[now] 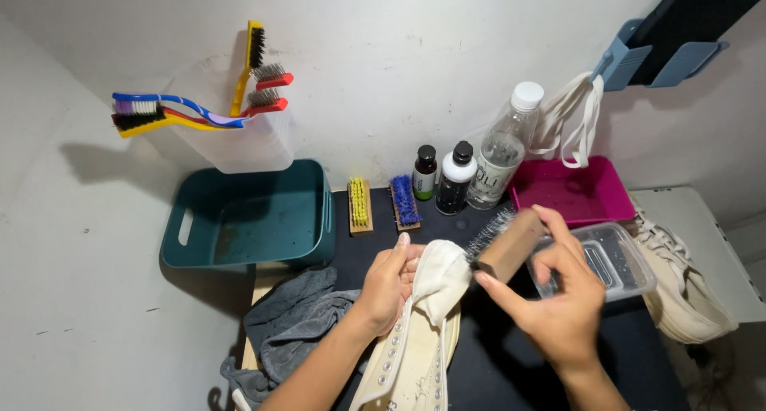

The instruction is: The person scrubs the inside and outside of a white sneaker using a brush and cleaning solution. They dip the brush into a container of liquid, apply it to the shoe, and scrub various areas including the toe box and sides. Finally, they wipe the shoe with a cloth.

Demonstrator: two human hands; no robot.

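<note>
The left hand (388, 287) gripped the shoe (423, 315), toe pointing away; the right hand (558, 299), clamped on the brush (504, 243), was just right of the toe.

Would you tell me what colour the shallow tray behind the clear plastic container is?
The tray is bright magenta pink, seen clearly in the head view.

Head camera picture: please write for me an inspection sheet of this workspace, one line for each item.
Surface: black mat, partly covered.
Job's things: cream shoe, laces out; wooden brush, bristles at its toe.
Clutter: teal basket, grey cloth, two small brushes, three bottles, pink tray, clear tub, second shoe.
Grippers: left hand holds shoe; right hand holds brush.
Cables: nothing seen.
Surroundings: white wall, brush holder.
</note>
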